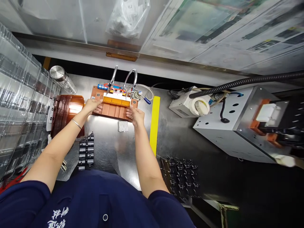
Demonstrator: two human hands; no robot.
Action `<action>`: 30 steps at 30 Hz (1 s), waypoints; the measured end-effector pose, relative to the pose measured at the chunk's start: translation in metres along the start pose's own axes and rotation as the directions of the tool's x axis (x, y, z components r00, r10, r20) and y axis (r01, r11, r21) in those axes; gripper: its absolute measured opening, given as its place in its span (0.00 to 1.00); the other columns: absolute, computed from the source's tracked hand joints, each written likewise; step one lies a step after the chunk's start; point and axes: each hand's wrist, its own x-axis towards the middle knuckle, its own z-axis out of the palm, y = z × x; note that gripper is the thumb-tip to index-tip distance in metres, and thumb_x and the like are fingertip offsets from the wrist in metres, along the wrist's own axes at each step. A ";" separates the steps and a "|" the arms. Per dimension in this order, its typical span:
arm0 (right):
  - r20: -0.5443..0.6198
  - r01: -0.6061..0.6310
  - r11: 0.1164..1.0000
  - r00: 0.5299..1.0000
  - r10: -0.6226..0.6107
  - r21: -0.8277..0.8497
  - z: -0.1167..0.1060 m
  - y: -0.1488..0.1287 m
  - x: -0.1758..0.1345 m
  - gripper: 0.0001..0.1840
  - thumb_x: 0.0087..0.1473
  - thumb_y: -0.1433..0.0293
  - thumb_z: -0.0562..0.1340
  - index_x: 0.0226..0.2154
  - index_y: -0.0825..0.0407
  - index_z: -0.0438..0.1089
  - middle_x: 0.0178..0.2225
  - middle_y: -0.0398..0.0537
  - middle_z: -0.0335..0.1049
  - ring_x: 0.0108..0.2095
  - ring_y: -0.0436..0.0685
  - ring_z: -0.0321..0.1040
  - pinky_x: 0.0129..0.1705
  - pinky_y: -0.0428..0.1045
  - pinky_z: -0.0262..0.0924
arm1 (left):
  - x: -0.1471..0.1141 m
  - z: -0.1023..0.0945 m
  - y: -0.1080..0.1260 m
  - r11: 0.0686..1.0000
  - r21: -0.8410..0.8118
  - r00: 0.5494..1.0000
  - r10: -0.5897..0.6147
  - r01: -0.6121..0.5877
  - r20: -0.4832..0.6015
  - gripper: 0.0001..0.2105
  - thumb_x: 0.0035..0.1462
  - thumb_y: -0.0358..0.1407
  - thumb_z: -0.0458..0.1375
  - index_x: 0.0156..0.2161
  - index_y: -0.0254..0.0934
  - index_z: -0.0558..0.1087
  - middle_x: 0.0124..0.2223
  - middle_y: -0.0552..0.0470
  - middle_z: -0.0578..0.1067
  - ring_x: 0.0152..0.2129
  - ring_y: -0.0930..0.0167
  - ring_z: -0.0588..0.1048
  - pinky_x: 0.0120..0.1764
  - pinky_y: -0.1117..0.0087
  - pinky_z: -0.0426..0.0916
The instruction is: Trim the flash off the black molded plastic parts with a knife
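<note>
My left hand (93, 106) pinches the left end of an amber, film-like strip (116, 101) with dark marks along its edges. At the strip's right end, my right hand (137, 116) has its thumb and fingers closed on it. The strip lies level against the front of a white block on a copper-coloured fixture (115, 111). Behind the block rise two bent metal hoses (131, 73), a blue cylinder (102, 86) and a blue-handled lever (147, 100). My lower fingers rest along the fixture's front face and partly hide it.
A white folded pad (123, 126) lies before the fixture. Leftward are amber sheets (68, 109), a steel bottle (62, 77), black clips (85, 153) and stacked clear trays (21, 104). Rightward are yellow tape (155, 125), black parts (184, 177) and a grey machine (220, 126).
</note>
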 end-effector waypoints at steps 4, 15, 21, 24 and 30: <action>-0.017 0.000 0.999 1.000 -0.001 -0.033 0.007 -0.008 0.005 0.13 0.46 0.71 0.68 0.18 0.55 0.65 0.14 0.43 0.70 0.13 0.46 0.65 0.13 0.39 0.62 | 0.009 0.019 0.009 1.000 0.006 0.999 0.004 -0.003 -0.053 0.13 0.51 0.37 0.64 0.23 0.33 0.66 0.15 0.52 0.71 0.11 0.76 0.68 0.17 0.76 0.63; -0.015 0.151 0.988 0.988 -0.151 -0.026 0.002 -0.002 0.005 0.12 0.43 0.71 0.67 0.17 0.55 0.64 0.12 0.38 0.66 0.11 0.43 0.59 0.12 0.37 0.54 | 0.006 0.026 0.014 0.993 0.063 0.983 0.109 -0.101 -0.148 0.13 0.45 0.30 0.62 0.18 0.35 0.63 0.10 0.59 0.64 0.08 0.80 0.59 0.14 0.79 0.52; -0.015 0.169 0.985 0.985 -0.169 -0.036 0.002 0.005 0.010 0.11 0.43 0.70 0.67 0.18 0.55 0.65 0.13 0.38 0.67 0.12 0.43 0.59 0.13 0.38 0.54 | 0.014 0.023 0.011 0.995 0.058 0.985 0.092 -0.085 -0.149 0.13 0.45 0.32 0.63 0.17 0.34 0.64 0.10 0.60 0.62 0.08 0.80 0.57 0.14 0.78 0.50; -0.017 0.167 0.985 0.986 -0.168 -0.040 0.003 0.005 0.013 0.10 0.44 0.71 0.65 0.18 0.55 0.65 0.13 0.38 0.66 0.12 0.43 0.59 0.12 0.38 0.53 | 0.018 0.021 0.008 0.996 0.046 0.988 0.083 -0.078 -0.132 0.13 0.44 0.33 0.63 0.17 0.34 0.65 0.10 0.60 0.61 0.08 0.80 0.55 0.14 0.78 0.48; -0.028 0.161 0.986 0.986 -0.162 -0.042 0.005 0.006 0.015 0.10 0.45 0.71 0.65 0.18 0.55 0.65 0.13 0.38 0.66 0.11 0.42 0.58 0.12 0.38 0.53 | 0.025 0.019 0.004 0.996 0.021 0.990 0.091 -0.089 -0.109 0.11 0.43 0.32 0.63 0.18 0.34 0.65 0.10 0.60 0.60 0.08 0.80 0.55 0.14 0.77 0.46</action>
